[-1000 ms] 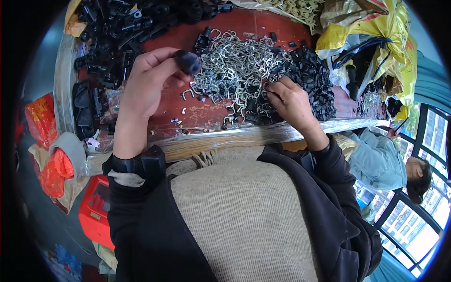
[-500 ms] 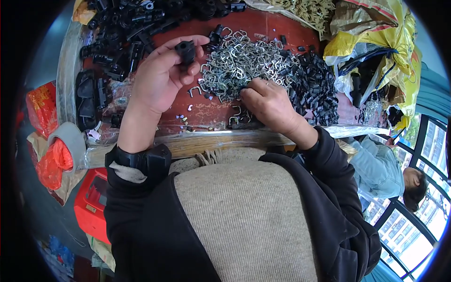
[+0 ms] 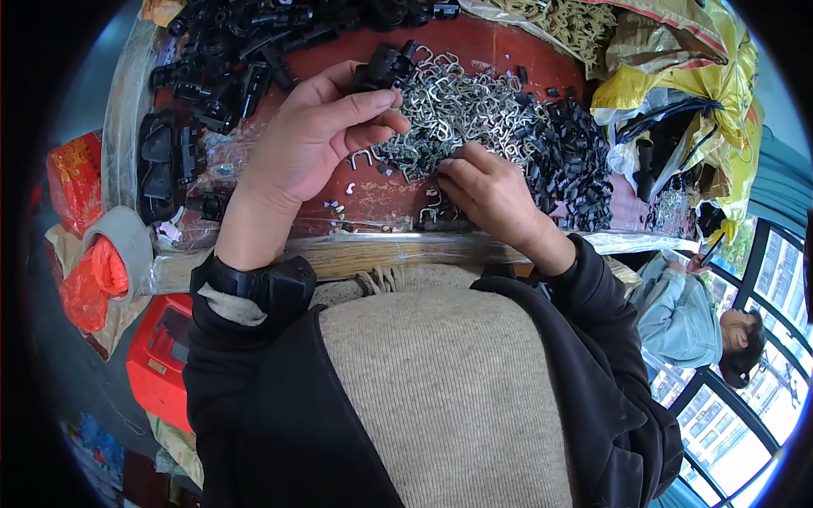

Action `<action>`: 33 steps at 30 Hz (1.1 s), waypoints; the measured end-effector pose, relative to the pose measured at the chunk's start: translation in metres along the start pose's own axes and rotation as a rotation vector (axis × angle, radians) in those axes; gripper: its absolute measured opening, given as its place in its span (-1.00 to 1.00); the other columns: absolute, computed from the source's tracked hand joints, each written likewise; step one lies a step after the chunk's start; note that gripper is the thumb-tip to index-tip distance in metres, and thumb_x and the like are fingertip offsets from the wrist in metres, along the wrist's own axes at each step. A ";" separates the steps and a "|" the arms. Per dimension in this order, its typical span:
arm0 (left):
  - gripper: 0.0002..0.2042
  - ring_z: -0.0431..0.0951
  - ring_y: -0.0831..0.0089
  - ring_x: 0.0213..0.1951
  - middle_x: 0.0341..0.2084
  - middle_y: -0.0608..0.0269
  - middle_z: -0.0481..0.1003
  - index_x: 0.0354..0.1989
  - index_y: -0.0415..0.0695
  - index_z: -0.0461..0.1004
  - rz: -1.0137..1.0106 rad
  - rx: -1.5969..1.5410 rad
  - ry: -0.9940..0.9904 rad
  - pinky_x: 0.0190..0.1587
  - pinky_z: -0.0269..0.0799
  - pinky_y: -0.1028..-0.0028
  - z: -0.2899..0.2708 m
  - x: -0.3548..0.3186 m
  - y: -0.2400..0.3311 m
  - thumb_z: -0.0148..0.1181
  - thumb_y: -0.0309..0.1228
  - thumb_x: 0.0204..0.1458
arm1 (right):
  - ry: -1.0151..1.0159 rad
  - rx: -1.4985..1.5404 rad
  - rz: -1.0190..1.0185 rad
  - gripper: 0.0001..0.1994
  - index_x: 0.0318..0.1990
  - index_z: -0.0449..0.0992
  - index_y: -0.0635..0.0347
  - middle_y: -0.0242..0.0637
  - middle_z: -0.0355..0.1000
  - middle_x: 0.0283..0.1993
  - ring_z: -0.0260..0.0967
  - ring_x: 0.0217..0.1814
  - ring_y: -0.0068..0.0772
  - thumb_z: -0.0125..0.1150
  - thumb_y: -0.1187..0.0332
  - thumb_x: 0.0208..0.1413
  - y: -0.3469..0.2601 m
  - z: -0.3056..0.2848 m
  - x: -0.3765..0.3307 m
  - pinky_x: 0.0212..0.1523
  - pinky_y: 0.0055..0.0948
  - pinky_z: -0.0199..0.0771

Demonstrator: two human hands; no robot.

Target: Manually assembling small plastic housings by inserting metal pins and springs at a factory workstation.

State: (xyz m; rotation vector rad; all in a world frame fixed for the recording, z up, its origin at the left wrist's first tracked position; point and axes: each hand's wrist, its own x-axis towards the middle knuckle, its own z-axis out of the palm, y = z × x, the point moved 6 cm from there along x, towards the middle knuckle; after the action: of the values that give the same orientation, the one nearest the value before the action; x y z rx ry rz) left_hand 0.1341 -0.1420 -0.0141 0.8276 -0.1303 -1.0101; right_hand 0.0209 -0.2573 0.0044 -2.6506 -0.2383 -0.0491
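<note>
I am looking down at my two hands over a red table (image 3: 373,190). My left hand (image 3: 313,140) is pinching a small black plastic piece (image 3: 383,66) between the thumb and fingertips, holding it up just above the table. Right beside that pinch, to its right, a big pile of shiny metal clips (image 3: 461,110) is lying. My right hand (image 3: 491,190) is resting at the near edge of that pile, with its fingers curled down onto the clips. I cannot tell if it is gripping one. Past the clips, further right from my right hand, a heap of small black parts (image 3: 576,161) is sitting. Up and to the left of my left hand, bigger black plastic pieces (image 3: 224,72) are lying spread out.
</note>
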 end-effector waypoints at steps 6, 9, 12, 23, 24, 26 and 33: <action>-0.87 0.46 0.52 -0.47 -0.51 0.27 0.41 -0.36 -0.22 0.35 -0.022 0.022 -0.021 -0.44 0.40 0.71 0.001 0.001 -0.001 0.06 -0.50 -0.11 | -0.091 -0.098 -0.014 -0.89 -0.44 0.33 0.24 -0.25 0.19 -0.53 0.24 -0.57 -0.26 0.08 0.47 -0.18 0.003 0.013 0.003 -0.57 -0.41 0.28; -0.87 0.44 0.56 -0.51 -0.55 0.30 0.40 -0.40 -0.21 0.35 -0.035 0.086 -0.032 -0.47 0.36 0.70 0.003 0.000 -0.005 0.10 -0.48 -0.14 | -0.054 -0.058 0.013 -0.90 -0.43 0.31 0.24 -0.26 0.19 -0.53 0.23 -0.59 -0.30 0.07 0.47 -0.15 0.004 0.011 0.001 -0.59 -0.43 0.26; -0.87 0.39 0.60 -0.53 -0.56 0.34 0.37 -0.42 -0.18 0.36 -0.021 0.235 -0.082 -0.48 0.31 0.69 0.009 -0.001 -0.011 0.12 -0.47 -0.16 | 0.038 0.043 0.055 -0.91 -0.41 0.29 0.23 -0.29 0.20 -0.53 0.21 -0.63 -0.40 0.03 0.47 -0.09 0.007 0.000 0.002 -0.63 -0.50 0.23; -0.84 0.26 0.70 -0.48 -0.58 0.43 0.32 -0.42 -0.21 0.40 0.147 0.784 -0.194 -0.40 0.19 0.66 0.031 -0.002 -0.026 0.16 -0.48 -0.21 | -0.063 1.711 0.601 -0.86 -0.27 0.22 0.21 -0.39 0.26 -0.50 0.08 -0.61 -0.72 -0.02 0.47 0.00 0.014 0.014 0.004 -0.67 -0.78 0.00; -0.84 0.26 0.70 -0.48 -0.57 0.43 0.32 -0.42 -0.21 0.39 0.139 0.784 -0.193 -0.40 0.19 0.66 0.030 -0.001 -0.027 0.16 -0.48 -0.21 | -0.062 1.711 0.601 -0.86 -0.27 0.22 0.21 -0.39 0.26 -0.50 0.08 -0.61 -0.72 -0.02 0.47 0.00 0.013 0.014 0.005 -0.67 -0.78 0.00; -0.85 0.27 0.69 -0.48 -0.57 0.42 0.33 -0.42 -0.22 0.39 0.123 0.782 -0.188 -0.40 0.20 0.66 0.028 -0.002 -0.029 0.15 -0.49 -0.20 | -0.070 1.725 0.612 -0.82 -0.23 0.20 0.21 -0.39 0.26 -0.50 0.07 -0.61 -0.72 -0.02 0.46 0.00 0.011 0.017 0.007 -0.66 -0.79 0.01; -0.89 0.27 0.70 -0.50 -0.61 0.43 0.33 -0.44 -0.21 0.38 0.192 0.712 -0.155 -0.42 0.20 0.66 0.029 -0.003 -0.027 0.13 -0.48 -0.16 | -0.080 1.749 0.580 -0.78 -0.18 0.17 0.21 -0.39 0.27 -0.51 0.10 -0.59 -0.71 -0.02 0.45 0.00 0.009 0.017 0.010 -0.64 -0.78 0.04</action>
State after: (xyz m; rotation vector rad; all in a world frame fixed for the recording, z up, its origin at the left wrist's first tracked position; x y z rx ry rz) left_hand 0.1009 -0.1629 -0.0111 1.3487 -0.7193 -0.8438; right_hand 0.0322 -0.2554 -0.0145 -0.8917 0.3513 0.3086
